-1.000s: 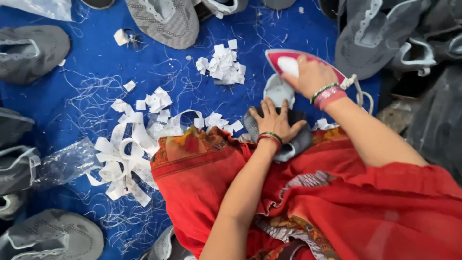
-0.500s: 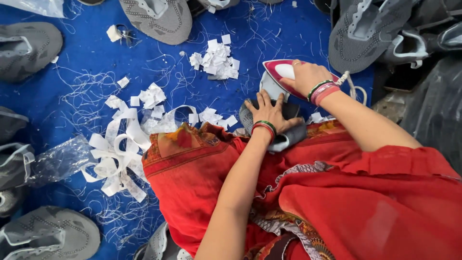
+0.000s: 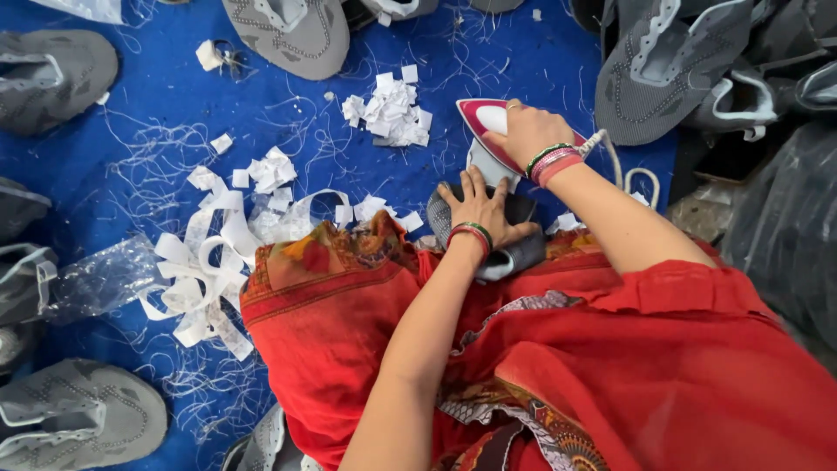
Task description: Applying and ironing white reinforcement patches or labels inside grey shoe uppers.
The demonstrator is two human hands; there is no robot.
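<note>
Head view. Iron (image 3: 485, 131), red and white: long axis diagonal, pointed nose toward upper left; on the blue mat (image 3: 157, 113), just above the grey shoe upper (image 3: 514, 253). Right hand (image 3: 523, 131): clasped over the iron's handle. Left hand (image 3: 479, 209): flat, fingers spread, pressing the shoe upper beside the red garment (image 3: 349, 305). White paper scraps (image 3: 388, 109) near the nose.

White paper scraps (image 3: 390, 112) and strips (image 3: 202, 262) litter the blue cloth (image 3: 148, 131). Grey shoe uppers (image 3: 292, 30) lie around. A clear plastic bag (image 3: 100, 277) sits at the left.
</note>
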